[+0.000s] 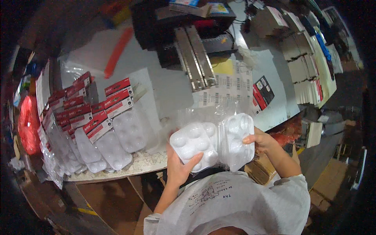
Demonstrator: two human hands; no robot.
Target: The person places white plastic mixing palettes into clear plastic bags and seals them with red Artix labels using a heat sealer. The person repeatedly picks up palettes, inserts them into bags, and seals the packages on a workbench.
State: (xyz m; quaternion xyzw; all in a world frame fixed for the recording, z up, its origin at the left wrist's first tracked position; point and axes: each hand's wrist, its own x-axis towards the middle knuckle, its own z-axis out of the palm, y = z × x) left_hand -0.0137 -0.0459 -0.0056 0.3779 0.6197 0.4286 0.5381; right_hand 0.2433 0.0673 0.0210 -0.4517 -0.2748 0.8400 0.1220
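Observation:
My left hand grips white plastic paint palettes with round wells, its thumb pressed on the front one. In my right hand is a thicker stack of like palettes, stood on edge and fanned, thumb across the wells. Clear plastic film shows around and above both bunches. They are held close together over the table's front edge, in front of my body. To the left lie several bagged palettes with red-and-white header cards, overlapping in rows.
A label sheet and a black-and-red card lie beyond my hands. Metal rails rest on a dark machine at the back. Stacks of cards line the right side. A red plastic bag hangs at the far left.

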